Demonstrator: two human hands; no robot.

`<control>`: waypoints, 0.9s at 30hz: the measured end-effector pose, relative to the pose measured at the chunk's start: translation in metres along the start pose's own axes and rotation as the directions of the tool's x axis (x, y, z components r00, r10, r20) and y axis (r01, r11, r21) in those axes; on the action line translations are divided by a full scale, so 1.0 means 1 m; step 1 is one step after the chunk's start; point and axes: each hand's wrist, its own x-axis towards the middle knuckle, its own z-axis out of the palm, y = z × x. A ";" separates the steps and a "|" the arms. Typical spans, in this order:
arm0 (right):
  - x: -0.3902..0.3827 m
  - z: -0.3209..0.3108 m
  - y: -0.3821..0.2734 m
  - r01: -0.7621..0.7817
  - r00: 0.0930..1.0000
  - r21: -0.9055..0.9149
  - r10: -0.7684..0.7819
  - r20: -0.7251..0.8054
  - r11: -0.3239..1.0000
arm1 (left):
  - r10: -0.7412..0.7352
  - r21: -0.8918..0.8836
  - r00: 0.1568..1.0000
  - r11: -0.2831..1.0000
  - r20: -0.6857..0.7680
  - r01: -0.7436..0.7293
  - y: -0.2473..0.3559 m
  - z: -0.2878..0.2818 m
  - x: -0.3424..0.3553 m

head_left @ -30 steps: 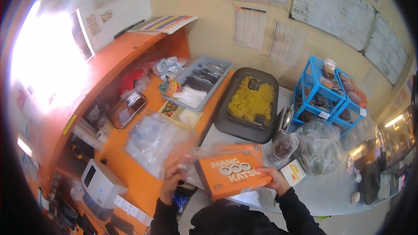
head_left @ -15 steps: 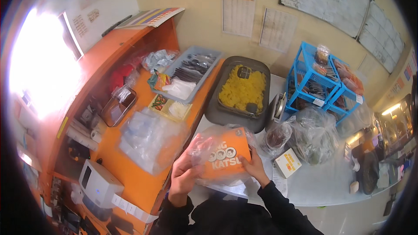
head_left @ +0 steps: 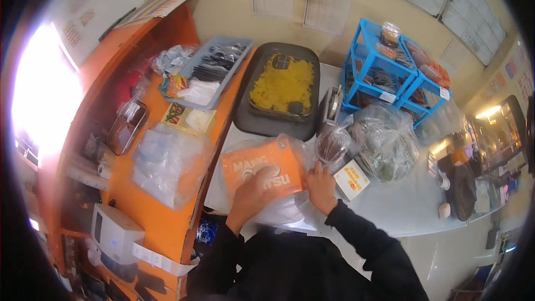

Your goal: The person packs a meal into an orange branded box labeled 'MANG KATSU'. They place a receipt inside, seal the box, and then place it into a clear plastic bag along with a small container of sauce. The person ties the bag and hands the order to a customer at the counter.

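An orange cardboard food box (head_left: pixel 284 161) with white printing lies inside a clear plastic bag (head_left: pixel 290 209) in front of me, on the near left part of the metal table. My left hand (head_left: pixel 252 195) grips the box from its near side, across the printed top. At the box's right edge my right hand (head_left: pixel 321 190) is closed, its fingers pinching the bag's plastic; the fingertips are partly hidden. Just right of that hand sits a small white and yellow box (head_left: pixel 352 180). Behind it stands a clear bag of dark sauce (head_left: pixel 333 146).
Beyond the box, a dark tray (head_left: pixel 245 120) holds a pan of yellow food (head_left: pixel 284 86). Blue stacked baskets (head_left: pixel 384 67) and a large bag of greens (head_left: pixel 384 147) stand right. On the orange counter lie plastic bags (head_left: pixel 170 161), a cutlery bin (head_left: pixel 245 50) and a white printer (head_left: pixel 117 231).
The view has shifted, and the box sits flatter and lower. My left hand has moved from its left edge onto its near side; my right has slid off its top to the bag's edge.
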 end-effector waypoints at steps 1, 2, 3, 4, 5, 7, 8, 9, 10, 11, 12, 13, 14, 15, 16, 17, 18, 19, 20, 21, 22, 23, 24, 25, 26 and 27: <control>-0.001 -0.001 0.008 0.043 0.999 -0.068 -0.044 -0.014 0.997 | 0.010 0.079 0.999 0.997 0.050 -0.014 -0.001 0.007 -0.001; 0.003 -0.013 0.017 0.064 0.989 -0.041 -0.069 -0.127 0.997 | 0.063 0.191 0.996 0.979 0.062 -0.073 -0.001 0.013 -0.003; 0.009 -0.034 0.027 0.081 0.967 -0.019 -0.083 -0.240 0.997 | 0.121 0.296 0.989 0.945 0.082 -0.140 -0.003 0.019 -0.004; 0.017 -0.060 0.035 0.104 0.924 0.050 -0.078 -0.375 0.993 | 0.169 0.405 0.980 0.893 0.105 -0.197 -0.003 0.022 -0.006; 0.024 -0.092 0.041 0.130 0.861 0.111 -0.057 -0.506 0.985 | 0.183 0.383 0.976 0.898 0.115 -0.214 -0.001 0.024 -0.007; 0.031 -0.145 0.041 0.076 0.784 0.280 0.116 -0.610 0.957 | 0.215 0.345 0.968 0.905 0.130 -0.248 0.001 0.027 -0.007; 0.033 -0.163 0.042 0.154 0.767 0.292 0.072 -0.638 0.944 | 0.241 0.337 0.961 0.901 0.137 -0.274 0.000 0.029 -0.006; 0.034 -0.176 0.042 0.228 0.749 0.304 0.033 -0.662 0.925 | 0.264 0.327 0.953 0.896 0.148 -0.300 -0.003 0.030 -0.005; 0.033 -0.184 0.042 0.302 0.726 0.314 -0.004 -0.687 0.900 | 0.287 0.318 0.945 0.891 0.159 -0.324 -0.004 0.031 -0.003; 0.031 -0.188 0.040 0.363 0.774 0.448 0.003 -0.633 0.817 | 0.281 0.317 0.938 0.888 0.204 -0.335 -0.002 0.032 0.000; 0.031 -0.190 0.034 0.405 0.818 0.573 -0.002 -0.575 0.712 | 0.274 0.315 0.929 0.884 0.248 -0.345 0.001 0.033 0.003; 0.030 -0.192 0.030 0.427 0.856 0.687 -0.018 -0.517 0.588 | 0.267 0.313 0.919 0.881 0.291 -0.355 0.004 0.033 0.007; 0.030 -0.194 0.027 0.414 0.875 0.742 -0.007 -0.484 0.527 | 0.260 0.423 0.931 0.836 0.256 -0.350 0.012 0.033 0.010; 0.031 -0.195 0.025 0.398 0.893 0.792 0.001 -0.449 0.463 | 0.257 0.527 0.941 0.780 0.221 -0.337 0.022 0.031 0.013; 0.031 -0.197 0.026 0.377 0.910 0.837 0.007 -0.414 0.396 | 0.260 0.623 0.948 0.715 0.184 -0.317 0.028 0.032 0.015; 0.024 -0.208 0.032 0.251 0.966 0.889 -0.035 -0.257 0.382 | 0.244 0.574 0.955 0.764 0.169 -0.297 0.024 0.037 0.014; 0.022 -0.213 0.034 0.247 0.968 0.896 -0.045 -0.249 0.368 | 0.219 0.525 0.963 0.807 0.156 -0.269 0.016 0.043 0.010; 0.021 -0.216 0.036 0.243 0.969 0.903 -0.054 -0.240 0.354 | 0.194 0.474 0.970 0.847 0.144 -0.240 0.010 0.046 0.007; 0.020 -0.216 0.039 0.234 0.972 0.910 -0.065 -0.225 0.343 | 0.218 0.470 0.958 0.837 0.186 -0.281 0.009 0.046 0.007; 0.021 -0.215 0.040 0.273 0.962 0.892 -0.078 -0.263 0.360 | 0.242 0.463 0.943 0.825 0.226 -0.323 0.009 0.045 0.009; 0.025 -0.213 0.041 0.312 0.950 0.873 -0.091 -0.300 0.375 | 0.266 0.455 0.926 0.813 0.266 -0.364 0.009 0.045 0.011; 0.028 -0.211 0.040 0.353 0.935 0.852 -0.105 -0.340 0.386 | 0.267 0.479 0.912 0.785 0.310 -0.393 0.007 0.045 0.014; 0.032 -0.208 0.038 0.383 0.922 0.835 -0.119 -0.368 0.395 | 0.266 0.501 0.897 0.756 0.354 -0.421 0.004 0.047 0.017; 0.036 -0.205 0.036 0.414 0.909 0.816 -0.133 -0.395 0.403 | 0.261 0.521 0.880 0.725 0.396 -0.450 0.002 0.047 0.019; 0.040 -0.202 0.036 0.442 0.895 0.796 -0.145 -0.422 0.414 | 0.251 0.478 0.889 0.770 0.383 -0.423 0.002 0.047 0.020; 0.043 -0.199 0.036 0.472 0.878 0.776 -0.146 -0.455 0.418 | 0.238 0.434 0.898 0.810 0.370 -0.394 0.004 0.047 0.021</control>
